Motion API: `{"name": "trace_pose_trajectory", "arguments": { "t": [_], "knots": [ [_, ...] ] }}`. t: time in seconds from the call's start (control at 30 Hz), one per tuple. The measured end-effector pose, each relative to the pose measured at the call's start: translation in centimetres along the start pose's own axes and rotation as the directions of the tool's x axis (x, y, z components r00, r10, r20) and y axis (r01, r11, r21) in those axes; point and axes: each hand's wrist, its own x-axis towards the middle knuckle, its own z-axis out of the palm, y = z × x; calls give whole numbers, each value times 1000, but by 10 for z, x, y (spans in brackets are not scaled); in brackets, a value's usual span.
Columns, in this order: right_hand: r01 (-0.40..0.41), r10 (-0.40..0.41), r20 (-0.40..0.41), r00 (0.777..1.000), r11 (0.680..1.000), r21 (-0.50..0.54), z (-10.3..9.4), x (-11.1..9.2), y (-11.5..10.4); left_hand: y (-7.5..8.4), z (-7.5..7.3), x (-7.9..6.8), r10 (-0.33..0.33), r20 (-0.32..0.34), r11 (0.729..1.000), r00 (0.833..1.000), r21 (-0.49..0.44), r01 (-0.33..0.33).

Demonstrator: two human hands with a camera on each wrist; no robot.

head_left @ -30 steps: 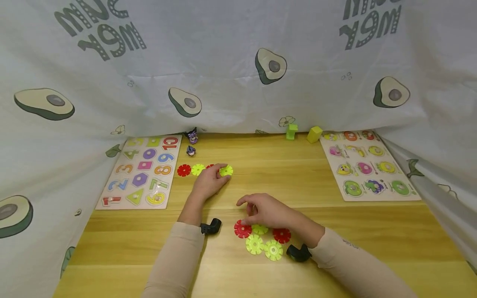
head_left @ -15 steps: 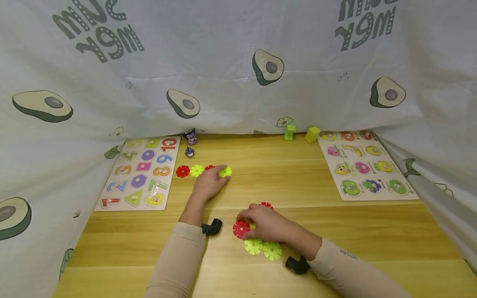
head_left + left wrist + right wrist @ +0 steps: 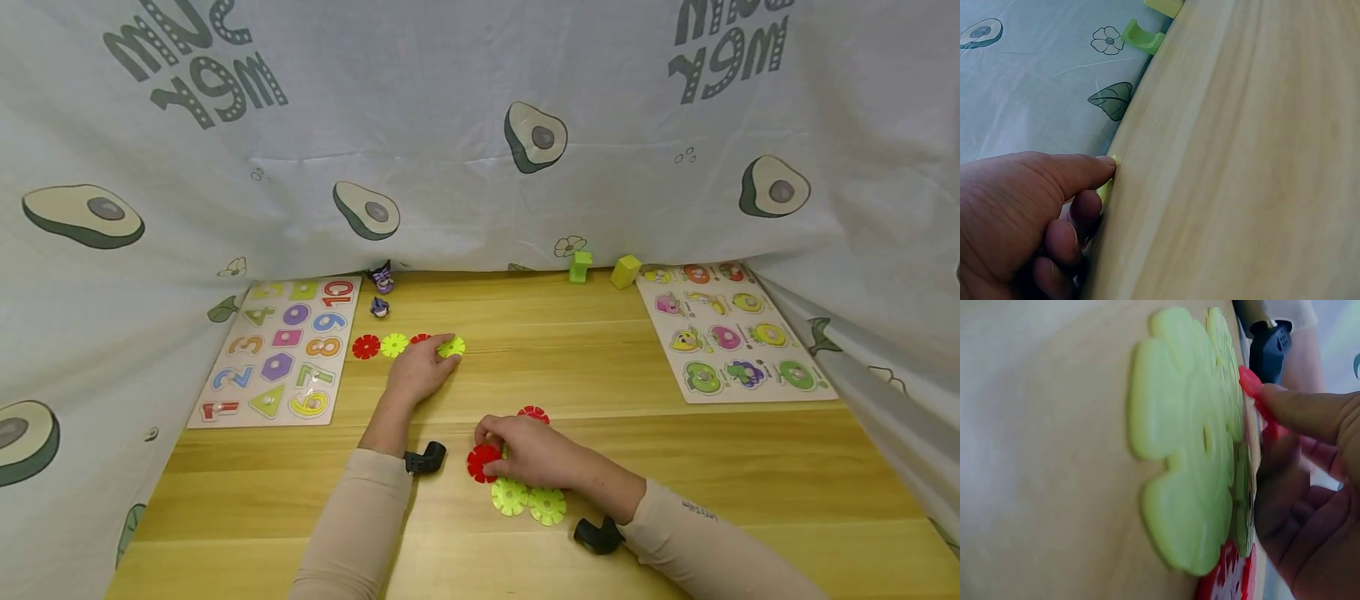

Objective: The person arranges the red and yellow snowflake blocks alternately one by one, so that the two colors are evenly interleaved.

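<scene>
In the head view, a row on the table has a red flower-shaped plastic disc (image 3: 366, 347), a yellow-green one (image 3: 393, 345), a partly covered red one (image 3: 420, 339) and a yellow-green end disc (image 3: 452, 347). My left hand (image 3: 417, 370) lies over the row, thumb and fingers pinching the end disc's edges. Nearer me, my right hand (image 3: 536, 450) pinches a red disc (image 3: 482, 463) between thumb and fingers. Yellow-green discs (image 3: 509, 497) lie flat below that hand, and another red disc (image 3: 533, 413) shows beyond it. The right wrist view has the pinched red disc (image 3: 1251, 382) under the thumb.
At the left lies a number puzzle board (image 3: 251, 392), at the right a fruit puzzle board (image 3: 693, 321). Two small purple figures (image 3: 382, 278) and a green block (image 3: 580, 267) with a yellow block (image 3: 626, 272) stand by the hanging avocado-print cloth (image 3: 457, 192).
My right hand has come down over the near discs, and its thumb and fingers have closed on the red disc. The left hand stays at the row's end.
</scene>
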Motion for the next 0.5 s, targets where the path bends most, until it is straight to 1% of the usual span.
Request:
{"name": "trace_pose_trajectory", "arguments": {
  "t": [0.13,0.23,0.3,0.37,0.5],
  "knots": [
    [1,0,-26,1000,998,60,-5,1,2,0,-1,-1,4,3,1000,1000,-1,-4],
    [-25,32,-61,998,994,105,-13,5,3,-1,-1,-1,7,2,1000,1000,3,-7],
    [-60,74,-86,994,986,155,-21,8,4,-1,-1,0,10,2,1000,1000,6,-10],
    [-94,122,-114,986,971,222,-28,14,6,0,0,0,12,1,1000,1000,10,-12],
    [-157,221,-173,960,933,323,-42,28,13,0,1,1,8,-2,1000,1000,23,-8]
  ]
}}
